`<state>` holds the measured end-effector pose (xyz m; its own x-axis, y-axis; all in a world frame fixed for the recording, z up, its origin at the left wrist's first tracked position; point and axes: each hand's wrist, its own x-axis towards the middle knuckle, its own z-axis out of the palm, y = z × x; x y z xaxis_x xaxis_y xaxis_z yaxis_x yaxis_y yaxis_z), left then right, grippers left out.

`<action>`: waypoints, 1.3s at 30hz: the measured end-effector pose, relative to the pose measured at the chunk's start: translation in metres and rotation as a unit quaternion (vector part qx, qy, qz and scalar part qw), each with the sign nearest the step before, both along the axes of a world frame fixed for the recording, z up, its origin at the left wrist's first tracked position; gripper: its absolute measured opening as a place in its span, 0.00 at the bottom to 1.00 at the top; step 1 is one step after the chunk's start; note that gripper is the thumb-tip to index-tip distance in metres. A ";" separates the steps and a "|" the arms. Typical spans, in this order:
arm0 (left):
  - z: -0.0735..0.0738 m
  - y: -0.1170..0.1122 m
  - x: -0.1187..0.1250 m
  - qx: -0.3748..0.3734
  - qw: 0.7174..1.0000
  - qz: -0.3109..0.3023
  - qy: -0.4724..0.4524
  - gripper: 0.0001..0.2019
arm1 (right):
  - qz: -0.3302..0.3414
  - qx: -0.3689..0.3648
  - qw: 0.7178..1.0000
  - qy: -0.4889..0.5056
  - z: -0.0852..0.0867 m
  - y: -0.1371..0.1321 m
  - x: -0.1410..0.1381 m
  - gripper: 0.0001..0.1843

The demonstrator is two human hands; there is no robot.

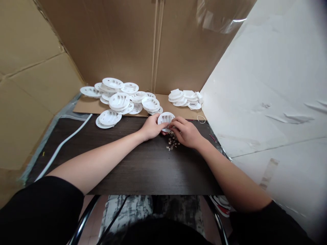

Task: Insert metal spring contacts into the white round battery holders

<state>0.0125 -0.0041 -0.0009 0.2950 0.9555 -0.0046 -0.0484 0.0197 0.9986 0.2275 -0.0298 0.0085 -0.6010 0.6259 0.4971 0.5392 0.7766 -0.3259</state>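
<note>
**Item:** white disc (pixel 166 119), round moulded plastic with ribbed slots on its face. It sat at the far middle of the table (pixel 143 166), raised slightly off the dark top between both hands.

**Left hand** (pixel 151 127): fingers curled round the disc's left rim, gripping it.

**Right hand** (pixel 186 132): fingers bunched and pressed to the disc's right edge. Whether they also pinched a small part could not be told.

**Metal clips** (pixel 173 143): small loose heap, just near of the disc, partly under the right hand.

**Disc pile** (pixel 120 100): far left, on cardboard.

**Smaller pile** (pixel 185 98): far right.

**Handling, as judged:** light, stiff and smooth, so likely slippery. The thin ribs were possibly brittle, and the disc was best taken by the rim.
</note>
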 end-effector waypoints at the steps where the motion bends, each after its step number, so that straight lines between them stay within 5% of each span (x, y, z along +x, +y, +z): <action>1: 0.000 0.000 0.000 0.001 1.000 -0.001 -0.002 0.16 | 0.001 -0.002 1.000 0.000 0.000 0.000 0.000 0.09; 22: 0.007 -0.004 0.003 0.003 1.000 -0.010 0.000 0.13 | -0.032 0.054 0.991 -0.115 0.008 -0.004 0.000 0.06; 39: -0.006 0.000 0.000 0.023 0.999 -0.019 -0.026 0.23 | 0.002 0.003 1.000 -0.022 0.005 -0.002 0.001 0.09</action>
<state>0.0124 -0.0037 -0.0071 0.3292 0.9426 0.0557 -0.1011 -0.0235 0.9946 0.2283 -0.0313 0.0138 -0.6252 0.6201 0.4739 0.5495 0.7809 -0.2970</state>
